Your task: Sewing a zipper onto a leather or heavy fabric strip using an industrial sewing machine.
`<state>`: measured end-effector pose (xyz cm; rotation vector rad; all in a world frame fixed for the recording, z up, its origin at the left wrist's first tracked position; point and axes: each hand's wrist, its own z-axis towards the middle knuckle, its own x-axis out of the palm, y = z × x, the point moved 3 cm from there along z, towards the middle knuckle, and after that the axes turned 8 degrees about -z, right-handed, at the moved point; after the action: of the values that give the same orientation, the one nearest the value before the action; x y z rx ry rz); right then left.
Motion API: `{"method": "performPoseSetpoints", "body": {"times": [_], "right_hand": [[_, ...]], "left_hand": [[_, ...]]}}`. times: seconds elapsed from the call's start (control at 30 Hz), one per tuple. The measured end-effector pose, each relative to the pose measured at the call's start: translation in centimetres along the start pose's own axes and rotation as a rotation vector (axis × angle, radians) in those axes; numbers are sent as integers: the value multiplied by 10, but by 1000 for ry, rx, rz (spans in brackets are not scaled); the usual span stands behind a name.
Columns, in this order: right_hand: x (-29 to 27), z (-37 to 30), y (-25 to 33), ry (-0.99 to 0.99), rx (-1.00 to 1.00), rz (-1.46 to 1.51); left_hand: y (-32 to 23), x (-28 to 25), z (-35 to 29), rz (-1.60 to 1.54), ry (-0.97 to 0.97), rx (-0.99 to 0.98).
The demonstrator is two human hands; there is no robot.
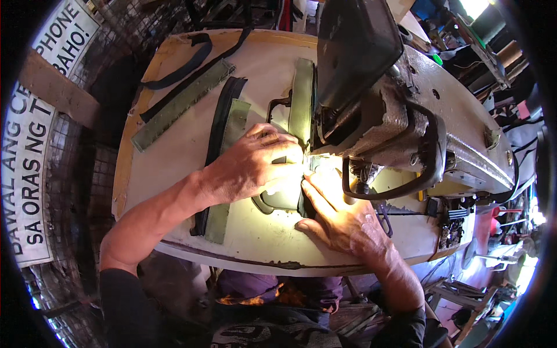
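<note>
A green fabric strip (300,98) with a black strip along its right edge lies lengthwise under the head of a sewing machine (386,110). My left hand (255,162) has its fingers bent and closed on the strip beside the lit needle area. The needle itself is hidden behind the machine head and my fingers. Just nearer to me, my right hand (342,214) rests flat, fingers stretched out, its fingertips touching the strip's lower part. Under my left forearm pass another green strip (218,223) and a black strip (223,110).
At the table's (151,191) far left lie another green strip (183,104) and a curved black strip (180,69). A dark curved guard (435,156) juts from the machine. Dark-handled scissors (384,220) lie past my right hand. Lettered signs (32,180) hang on the left mesh wall.
</note>
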<state>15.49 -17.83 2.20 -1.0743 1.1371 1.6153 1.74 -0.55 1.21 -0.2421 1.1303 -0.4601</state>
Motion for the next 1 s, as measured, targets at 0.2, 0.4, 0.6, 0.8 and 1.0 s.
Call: {"method": "performPoseSetpoints", "body": {"times": [0.2,0.4,0.6,0.8,1.0], "right_hand": [[-2,-13,-8,124,94,-72],[-95,-136,-34,-281,330,-315],[-286,-207,-196,-582,536,-772],[-305,-185,-369,-63,1050,-436],[-296,-200,-374,159,526,-1050]], "left_hand": [[9,-3,5,-26,-26,21],[13,1,3,32,-45,13],[15,0,3,33,-26,16],[18,2,2,56,-37,-4],[18,1,2,41,-41,-19]]}}
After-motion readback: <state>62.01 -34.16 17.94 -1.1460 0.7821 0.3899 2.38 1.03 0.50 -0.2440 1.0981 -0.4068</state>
